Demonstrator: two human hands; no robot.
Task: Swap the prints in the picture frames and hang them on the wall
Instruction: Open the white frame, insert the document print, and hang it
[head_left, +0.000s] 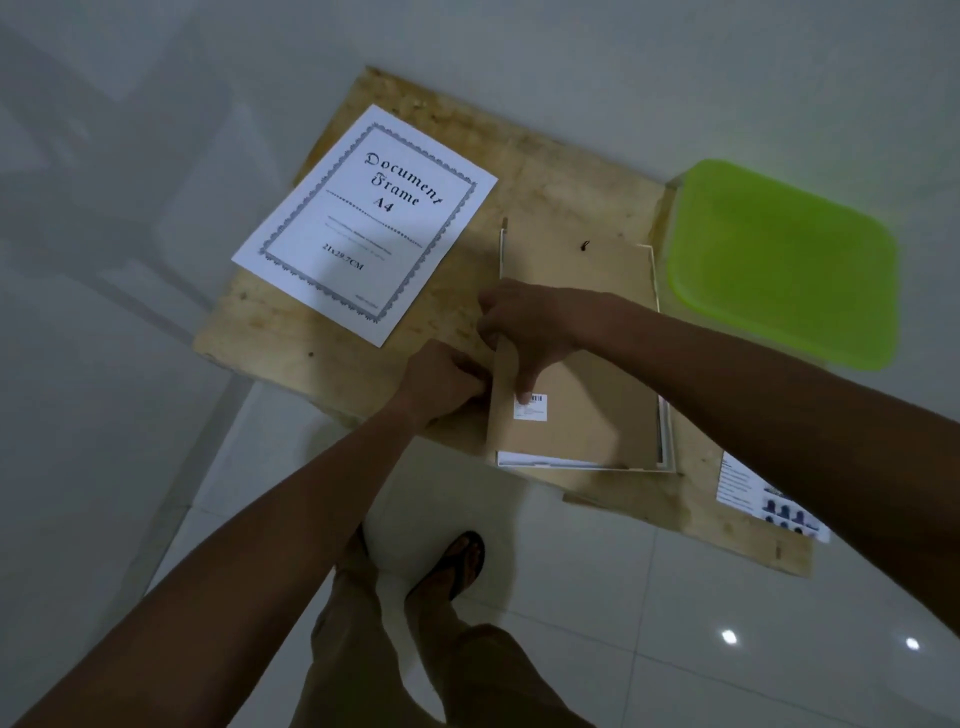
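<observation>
A picture frame (666, 441) lies face down on the plywood table (561, 171), its brown backing board (587, 415) showing a white barcode sticker (535, 408). My left hand (441, 382) pinches the board's left edge with curled fingers. My right hand (530, 325) grips the same edge a little farther up, thumb pressed on the board near the sticker. A white "Document Frame A4" print (363, 223) lies loose on the table's left part. Another printed sheet (748, 493) shows at the table's right front, partly under my right arm.
A lime green plastic tray (784, 260) sits at the table's right end. A small dark hanger (585, 246) sits on the backing's far part. The table stands against a pale wall. White floor tiles, my legs and a sandalled foot (460, 564) show below.
</observation>
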